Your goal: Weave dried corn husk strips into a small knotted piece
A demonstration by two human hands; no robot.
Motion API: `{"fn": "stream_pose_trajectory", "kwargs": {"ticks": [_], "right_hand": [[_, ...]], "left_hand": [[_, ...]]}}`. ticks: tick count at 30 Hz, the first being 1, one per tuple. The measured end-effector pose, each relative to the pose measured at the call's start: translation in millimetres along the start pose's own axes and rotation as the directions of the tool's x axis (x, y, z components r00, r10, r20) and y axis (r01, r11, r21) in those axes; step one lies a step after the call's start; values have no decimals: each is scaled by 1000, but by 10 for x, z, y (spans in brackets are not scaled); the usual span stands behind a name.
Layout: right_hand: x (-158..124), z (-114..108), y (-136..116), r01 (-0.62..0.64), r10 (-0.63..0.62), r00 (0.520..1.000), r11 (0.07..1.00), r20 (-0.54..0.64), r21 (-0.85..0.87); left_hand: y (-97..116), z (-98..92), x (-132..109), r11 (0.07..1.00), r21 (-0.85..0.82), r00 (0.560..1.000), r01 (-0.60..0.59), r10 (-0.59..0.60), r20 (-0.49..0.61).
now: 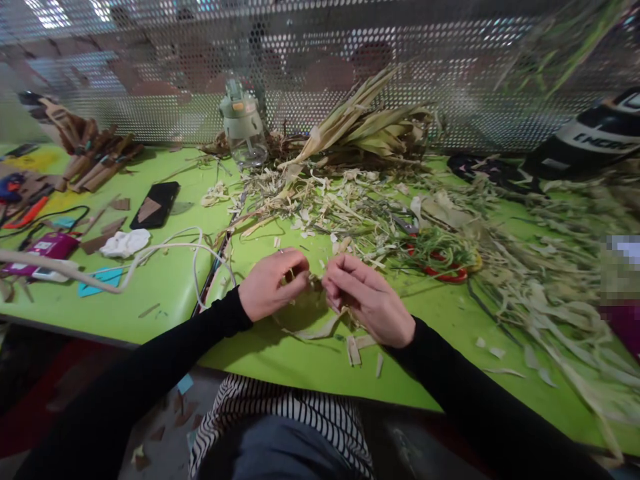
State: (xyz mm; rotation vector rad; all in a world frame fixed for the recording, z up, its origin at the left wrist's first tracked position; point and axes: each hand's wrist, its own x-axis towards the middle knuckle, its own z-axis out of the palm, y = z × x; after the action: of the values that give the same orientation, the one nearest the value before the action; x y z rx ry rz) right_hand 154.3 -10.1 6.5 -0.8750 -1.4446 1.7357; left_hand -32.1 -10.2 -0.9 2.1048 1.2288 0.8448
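One green table (165, 300) took up most of the view, its left and right ends cut off by the frame and much of its far half covered by plant matter. Behind it rose a perforated screen (310, 40), with blurred shapes beyond that were hard to make out. Against the screen leaned a sheaf of dry leaves (350, 127), its lower part merging into a heap of shreds (320, 207). A dark bottle (575, 147) lay tilted at the right, only part of its lettering readable, and a clear bottle (243, 127) stood left of the sheaf. Near the front edge the person's left hand (273, 287) curled with thumb and fingers bent toward each other, and I could not tell whether they gripped anything. Facing it, just apart, the right hand (370, 297) had its fingers folded toward the thumb; whether they were clamped on something could not be told either. Right of the hands, scissors (445, 273) showed red handles half hidden under green shreds. A pale strip (320, 331) curved over the table below and between the hands, its right end partly lost beneath the right hand
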Motion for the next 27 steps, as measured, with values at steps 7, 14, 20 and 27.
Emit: {"fn": "stream_pose_trajectory", "kwargs": {"ticks": [7, 14, 20, 27], "right_hand": [[47, 12, -175, 97, -64, 987, 967, -145, 234], [74, 23, -196, 97, -51, 989, 933, -141, 345], [122, -106, -210, 46, -39, 996, 995, -78, 93], [265, -694, -543, 65, -375, 908, 567, -187, -821]], "left_hand": [[-63, 65, 38, 928, -358, 986, -105, 145, 87], [-22, 148, 96, 757, -654, 1000, 9, -27, -17], [38, 92, 94, 588, -774, 960, 234, -266, 89], [24, -1, 117, 335, -858, 853, 390, -483, 199]]}}
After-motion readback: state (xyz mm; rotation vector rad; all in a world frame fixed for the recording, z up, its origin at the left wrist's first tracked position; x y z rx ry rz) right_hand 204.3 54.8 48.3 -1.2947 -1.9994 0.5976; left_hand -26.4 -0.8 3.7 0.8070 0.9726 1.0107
